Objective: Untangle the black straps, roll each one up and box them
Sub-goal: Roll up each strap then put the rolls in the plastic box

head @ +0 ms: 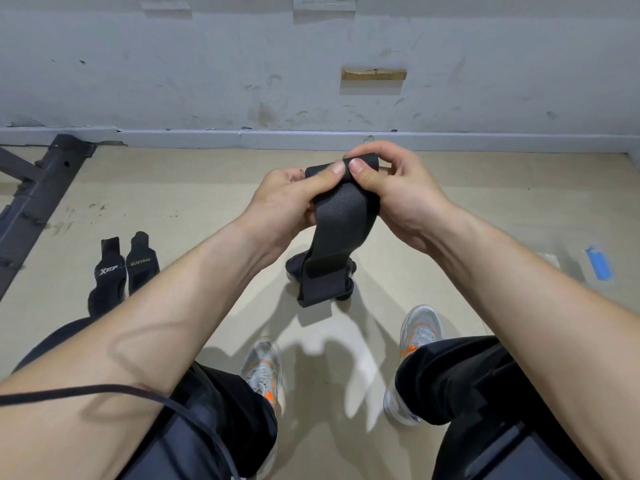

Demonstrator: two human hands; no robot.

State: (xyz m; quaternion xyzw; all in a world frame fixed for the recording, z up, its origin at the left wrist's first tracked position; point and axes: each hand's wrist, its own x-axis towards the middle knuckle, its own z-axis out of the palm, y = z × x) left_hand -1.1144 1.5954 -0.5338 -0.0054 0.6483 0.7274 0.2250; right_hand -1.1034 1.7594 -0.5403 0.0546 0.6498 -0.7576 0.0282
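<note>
A wide black strap hangs in front of me, its top end folded over. My left hand grips that top end from the left, thumb pressed on the fold. My right hand grips it from the right, thumb beside the other thumb. The strap's lower end dangles over a small heap of more black straps on the floor between my feet. No box is in view.
Two black pouches with printed logos lie on the floor at left. A dark metal frame runs along the far left. A wall and baseboard stand close ahead. Blue tape marks the floor at right. A black cable crosses my left forearm.
</note>
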